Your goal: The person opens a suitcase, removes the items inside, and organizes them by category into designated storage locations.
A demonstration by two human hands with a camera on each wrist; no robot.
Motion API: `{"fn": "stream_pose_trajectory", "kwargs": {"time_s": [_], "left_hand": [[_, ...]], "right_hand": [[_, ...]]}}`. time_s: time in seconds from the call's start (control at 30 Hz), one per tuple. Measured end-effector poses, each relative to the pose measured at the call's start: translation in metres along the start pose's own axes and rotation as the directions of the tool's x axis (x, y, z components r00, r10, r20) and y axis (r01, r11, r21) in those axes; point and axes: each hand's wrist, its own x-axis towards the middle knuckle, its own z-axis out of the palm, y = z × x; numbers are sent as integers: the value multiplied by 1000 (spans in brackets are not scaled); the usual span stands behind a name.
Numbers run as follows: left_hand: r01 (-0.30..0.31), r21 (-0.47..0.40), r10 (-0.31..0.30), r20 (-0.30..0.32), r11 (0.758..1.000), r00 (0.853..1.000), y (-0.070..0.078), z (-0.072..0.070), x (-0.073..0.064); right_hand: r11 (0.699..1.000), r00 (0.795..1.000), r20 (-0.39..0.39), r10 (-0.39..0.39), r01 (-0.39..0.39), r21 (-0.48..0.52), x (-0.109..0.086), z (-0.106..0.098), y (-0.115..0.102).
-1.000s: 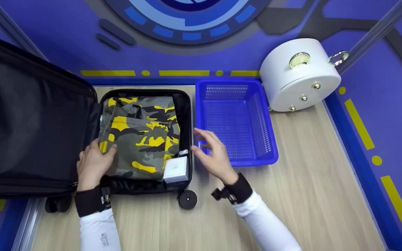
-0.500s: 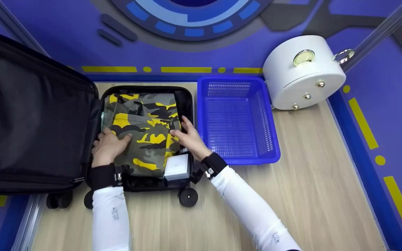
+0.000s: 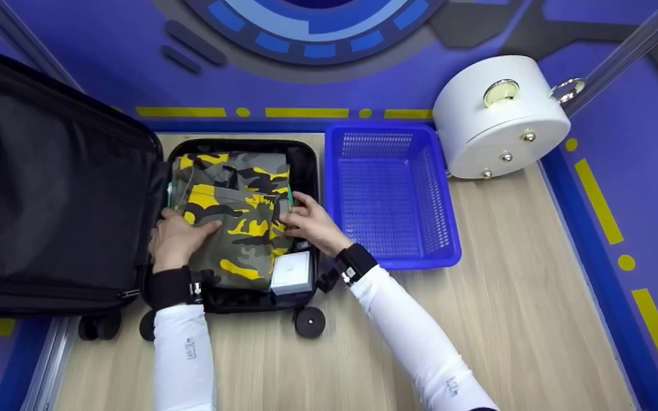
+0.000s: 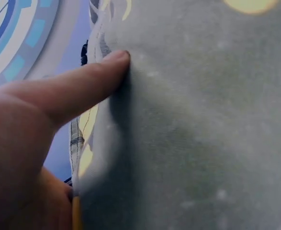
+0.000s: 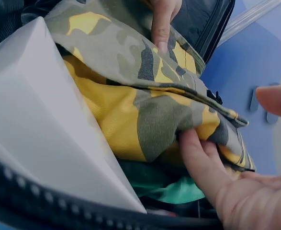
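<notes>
A folded yellow, grey and black camouflage garment [image 3: 237, 228] lies in the black suitcase [image 3: 301, 162]. My left hand [image 3: 176, 240] holds its left side, thumb [image 4: 90, 84] straight on top and fingers down along the edge, mostly hidden. At the right side, my right hand [image 3: 319, 227] has its fingertips tucked into the fabric below the top layer. In the right wrist view, the right thumb [image 5: 276, 101] stands apart from the cloth. Green material [image 5: 178, 190] shows beneath the garment. A small white box [image 3: 292, 271] sits in the suitcase's near right corner.
The suitcase's open lid [image 3: 55, 200] leans at the left. To the right stands a blue perforated basket [image 3: 453, 260], with a white round bag [image 3: 494, 114] behind it against the wall. Suitcase wheels [image 3: 309, 322] stick out at the front. The floor [image 3: 512, 319] is wood-patterned.
My right hand has moved left from the basket's edge to the garment's right side, its fingertips now tucked in. My left hand has shifted slightly right and farther over the garment.
</notes>
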Motion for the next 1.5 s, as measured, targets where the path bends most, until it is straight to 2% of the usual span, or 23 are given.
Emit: {"fn": "stream_pose_trajectory", "kwargs": {"time_s": [0.07, 0.17, 0.3, 0.43, 0.5, 0.53, 0.6, 0.77, 0.87, 0.97, 1.13, 1.27, 1.4, 1.5], "left_hand": [[13, -6, -13, -12, 1000, 1000, -1, -2, -2], [6, -27, -8, -78, 1000, 997, 0, -2, -7], [-45, -75, 32, -166, 996, 986, 4, -1, -11], [-79, -137, 59, -146, 987, 988, 5, -2, -11], [-78, -155, 61, -113, 985, 992, 5, -2, -11], [-76, -153, 62, -96, 985, 993, 5, -2, -11], [-68, -141, 60, -61, 988, 996, 4, -1, -10], [-43, -110, 44, 10, 993, 999, 0, -1, -7], [-35, -115, 38, 30, 993, 999, -2, -2, -8], [-43, -138, 47, 27, 989, 999, -3, -4, -12], [-88, -199, 78, -55, 976, 995, -4, -10, -22], [-128, -240, 96, -144, 962, 985, -2, -16, -33], [-167, -264, 105, -234, 950, 967, 3, -22, -48], [-207, -265, 120, -313, 942, 942, 8, -25, -60]], "right_hand": [[999, 1000, 15, -6, 6, -40, 0, 1, 1], [987, 999, 26, -18, 22, -160, 0, 4, 3], [933, 999, 31, -41, 50, -357, 0, 7, 3], [833, 999, 13, -48, 47, -551, -1, 7, 1], [803, 999, 3, -41, 35, -595, -1, 7, 1], [797, 999, -2, -37, 28, -604, -1, 7, 1], [814, 1000, 0, -29, 24, -581, -1, 6, 2], [882, 999, 39, -25, 40, -469, 1, 4, 5], [916, 995, 92, -24, 59, -396, 1, 4, 7], [937, 992, 125, -32, 73, -342, 1, 5, 8], [950, 991, 124, -38, 75, -303, -1, 8, 9], [957, 991, 124, -48, 81, -277, -4, 8, 7], [976, 981, 182, -64, 100, -194, -10, 7, 2], [983, 969, 234, -80, 115, -142, -15, 7, -2]]}}
